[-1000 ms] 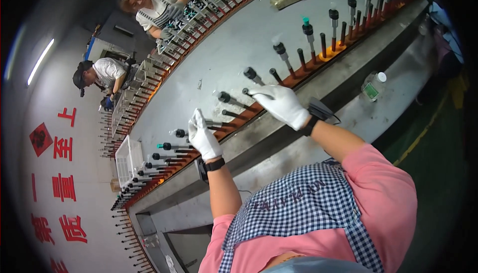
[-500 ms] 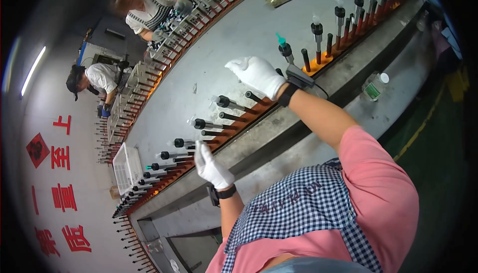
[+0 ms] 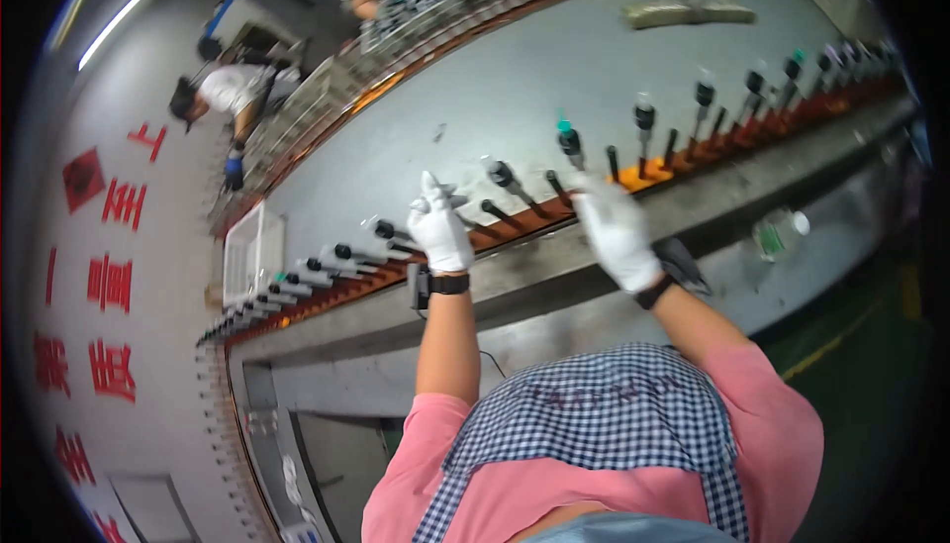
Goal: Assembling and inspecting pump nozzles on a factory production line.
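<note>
My left hand (image 3: 441, 234), in a white glove, is at the row of posts along the near edge of the bench. Its fingers close round a black-collared grey tubular piece (image 3: 451, 193), mostly hidden by the hand. My right hand (image 3: 616, 234), also gloved in white, is beside the posts further right; it is smeared by motion, so its fingers do not show clearly. Between the hands stand a black-collared piece with a clear tip (image 3: 503, 175) and bare dark posts (image 3: 502, 215). Behind my right hand is a piece with a teal tip (image 3: 569, 139).
A curved line of red-brown holders (image 3: 693, 150) carries several more pieces. A wrapped bundle (image 3: 688, 14) lies on the grey bench. A white basket (image 3: 254, 256) stands at the left. A clear bottle (image 3: 780, 234) lies on the near ledge. Across the bench, two people work by trays.
My right hand has come down and right, off the bench top to the post row. My left hand has moved up to a black-collared piece. The whole view has turned and shifted.
</note>
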`<state>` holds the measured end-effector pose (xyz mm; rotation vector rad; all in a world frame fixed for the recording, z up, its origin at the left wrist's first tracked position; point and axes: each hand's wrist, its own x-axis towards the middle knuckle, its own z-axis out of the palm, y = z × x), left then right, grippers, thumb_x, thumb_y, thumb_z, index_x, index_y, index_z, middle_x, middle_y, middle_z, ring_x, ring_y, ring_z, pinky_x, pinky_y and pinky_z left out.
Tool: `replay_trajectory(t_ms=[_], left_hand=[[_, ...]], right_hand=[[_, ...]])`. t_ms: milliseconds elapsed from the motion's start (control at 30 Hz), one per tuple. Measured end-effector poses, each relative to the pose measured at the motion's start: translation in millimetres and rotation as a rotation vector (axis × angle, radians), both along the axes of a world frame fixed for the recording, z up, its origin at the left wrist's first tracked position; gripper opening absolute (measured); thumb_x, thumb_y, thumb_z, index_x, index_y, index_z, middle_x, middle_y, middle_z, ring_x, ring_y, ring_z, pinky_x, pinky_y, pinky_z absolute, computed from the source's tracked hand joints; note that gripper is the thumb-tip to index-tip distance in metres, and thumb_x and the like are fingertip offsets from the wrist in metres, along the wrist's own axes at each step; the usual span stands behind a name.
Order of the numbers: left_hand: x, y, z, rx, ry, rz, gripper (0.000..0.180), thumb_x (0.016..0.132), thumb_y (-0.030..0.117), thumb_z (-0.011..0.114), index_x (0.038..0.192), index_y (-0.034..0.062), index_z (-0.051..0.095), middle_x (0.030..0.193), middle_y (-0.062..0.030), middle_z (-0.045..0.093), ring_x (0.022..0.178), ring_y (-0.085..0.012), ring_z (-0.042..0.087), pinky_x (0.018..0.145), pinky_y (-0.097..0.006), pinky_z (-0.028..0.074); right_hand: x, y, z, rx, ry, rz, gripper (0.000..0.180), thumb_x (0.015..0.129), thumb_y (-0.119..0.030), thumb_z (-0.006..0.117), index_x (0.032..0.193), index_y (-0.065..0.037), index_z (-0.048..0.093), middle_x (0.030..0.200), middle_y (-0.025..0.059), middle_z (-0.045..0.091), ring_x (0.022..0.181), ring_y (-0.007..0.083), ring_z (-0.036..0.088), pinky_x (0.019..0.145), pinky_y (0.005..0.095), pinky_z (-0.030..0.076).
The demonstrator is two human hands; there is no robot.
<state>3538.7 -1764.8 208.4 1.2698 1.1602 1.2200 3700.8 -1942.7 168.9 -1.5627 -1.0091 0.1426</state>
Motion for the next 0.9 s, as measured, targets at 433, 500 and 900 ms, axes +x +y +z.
replay_trajectory(t_ms=[433, 500, 900], left_hand=[[31.3, -141.9, -61.4, 0.015, -0.038, -0.235, 0.045, 0.104, 0.007, 0.052, 0.147, -0.0004, 0.044, 0.146, -0.0130, 0.053, 0.131, -0.0197, 0.053, 0.111, -0.031, 0.040], [58.9, -137.9, -43.3, 0.130, 0.019, -0.282, 0.045, 0.104, 0.006, 0.051, 0.148, -0.0008, 0.043, 0.144, -0.0139, 0.053, 0.131, -0.0201, 0.053, 0.110, -0.031, 0.041], [153.5, -57.5, -23.9, 0.036, -0.141, -0.056, 0.027, 0.101, 0.028, 0.063, 0.090, 0.0040, 0.069, 0.080, -0.0055, 0.069, 0.061, -0.0096, 0.060, 0.057, -0.025, 0.045]], right_hand=[[130.3, 63.7, 23.4, -0.112, 0.498, 0.104, 0.024, 0.095, -0.019, 0.069, 0.114, -0.005, 0.072, 0.100, 0.0043, 0.075, 0.091, 0.0098, 0.067, 0.084, 0.0240, 0.051], [129.6, 62.3, 12.6, 0.015, 0.490, 0.129, 0.023, 0.095, -0.022, 0.069, 0.108, -0.004, 0.073, 0.093, 0.0032, 0.076, 0.083, 0.0077, 0.066, 0.079, 0.0230, 0.051], [157.8, -72.6, -31.5, 0.100, 0.170, -0.132, 0.026, 0.096, -0.006, 0.065, 0.122, -0.004, 0.066, 0.119, 0.0101, 0.068, 0.109, 0.0195, 0.065, 0.097, 0.0308, 0.049]])
